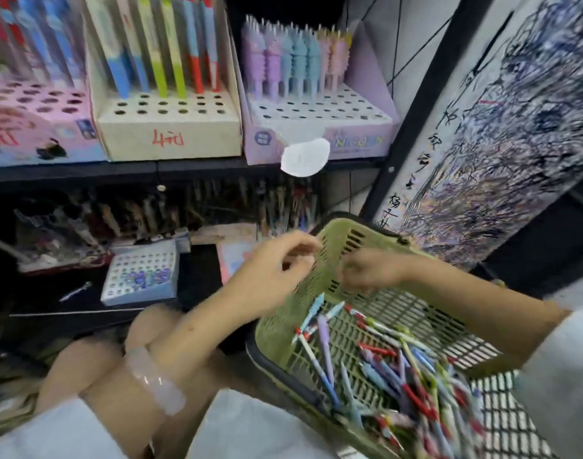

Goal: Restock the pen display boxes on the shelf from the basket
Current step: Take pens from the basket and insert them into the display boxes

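A green plastic basket (273,329) rests tilted on my lap at the lower right, with several mixed coloured pens (399,369) piled in its near end. My left hand (273,270) is at the basket's far left corner, fingers curled over the rim and thumb outside the wall. My right hand (369,270) is inside the basket against its far wall, blurred, with no pen visible in it. On the upper shelf stand a purple display box (320,134) of pastel pens, a white box (171,130) and a pink box (35,127), all with empty holes in front.
On the lower shelf sit a small light-blue holed box (141,276) and a loose pen (74,291). A white paper tag (305,157) hangs from the purple box. The black shelf upright (426,101) and a scribbled test sheet (515,127) stand to the right.
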The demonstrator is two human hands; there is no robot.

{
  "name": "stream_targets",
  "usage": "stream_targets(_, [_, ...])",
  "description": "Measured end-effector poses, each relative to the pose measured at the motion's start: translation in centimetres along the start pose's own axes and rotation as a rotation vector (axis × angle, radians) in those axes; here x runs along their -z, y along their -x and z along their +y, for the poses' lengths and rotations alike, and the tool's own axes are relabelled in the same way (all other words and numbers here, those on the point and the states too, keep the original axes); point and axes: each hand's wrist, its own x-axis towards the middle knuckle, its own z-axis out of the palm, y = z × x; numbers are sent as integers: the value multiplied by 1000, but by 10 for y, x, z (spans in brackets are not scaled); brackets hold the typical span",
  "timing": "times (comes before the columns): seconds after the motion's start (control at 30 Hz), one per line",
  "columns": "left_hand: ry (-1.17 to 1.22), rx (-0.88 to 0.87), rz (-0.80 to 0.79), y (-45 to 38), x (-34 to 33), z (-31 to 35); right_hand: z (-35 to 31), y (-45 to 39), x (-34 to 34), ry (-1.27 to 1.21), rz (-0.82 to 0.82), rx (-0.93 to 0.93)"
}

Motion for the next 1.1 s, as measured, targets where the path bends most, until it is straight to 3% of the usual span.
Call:
stream_targets(0.13, [-141,29,-120,-3,-26,-14,79,-17,-76,281,-130,-237])
stream_targets(0.37, [-177,64,-127,-1,-31,-31,129,-12,-139,471,-86,-411])
stream_targets(0.8, [-197,92,-68,1,-37,-32,116,-5,-158,581,-152,-225])
stream_targets(0.9, [-213,95,-73,2,-36,-32,110,-4,-165,724,-175,-153])
stream_targets(1.1, [-217,94,-78,2,-37,-30,104,-3,-180,888,-73,-4])
